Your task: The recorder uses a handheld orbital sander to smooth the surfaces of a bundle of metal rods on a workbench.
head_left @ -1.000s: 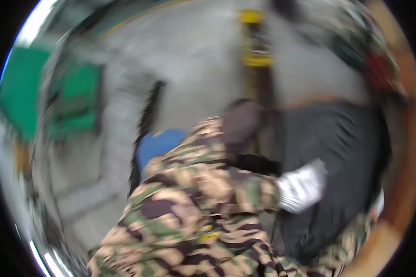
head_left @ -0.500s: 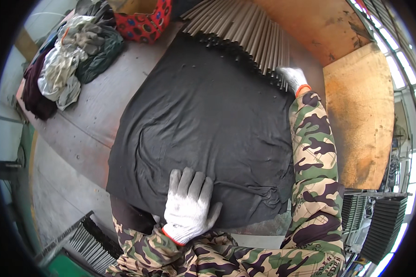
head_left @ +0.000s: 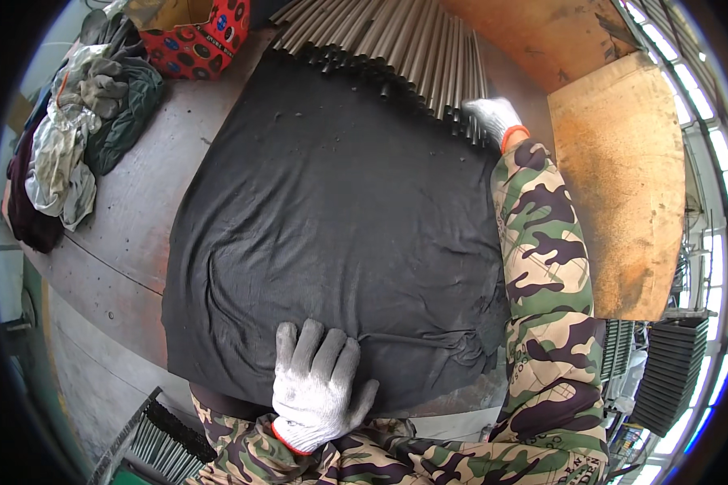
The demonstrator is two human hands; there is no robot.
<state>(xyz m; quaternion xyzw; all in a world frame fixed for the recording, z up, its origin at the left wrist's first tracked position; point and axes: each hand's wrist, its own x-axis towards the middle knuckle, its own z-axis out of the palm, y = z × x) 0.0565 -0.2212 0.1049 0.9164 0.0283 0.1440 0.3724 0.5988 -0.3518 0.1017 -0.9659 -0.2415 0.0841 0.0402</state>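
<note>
My left hand (head_left: 313,388), in a white knit glove with grey-coated fingers, rests palm down near the front edge of a black cloth (head_left: 340,218). Its fingers are spread apart and it holds nothing. Farther off, on the right, my right hand (head_left: 496,120) in a matching glove reaches the near ends of the rightmost metal tubes (head_left: 380,48). Its fingertips overlap the tubes and are somewhat blurred, so their grip is hidden. Many slim grey tubes lie side by side at the far end of the cloth, their open ends toward me.
A heap of rags and gloves (head_left: 77,129) lies on the metal table (head_left: 137,218) at the left. Behind it stands a red patterned box (head_left: 194,50). Stained wooden boards (head_left: 619,186) wall the right side. Racks of dark bars (head_left: 673,372) stand beyond the table.
The whole view has shifted, so the rags and box sit farther left. My right hand stays at the tube ends, slightly farther left in the picture. My left hand still lies on the cloth.
</note>
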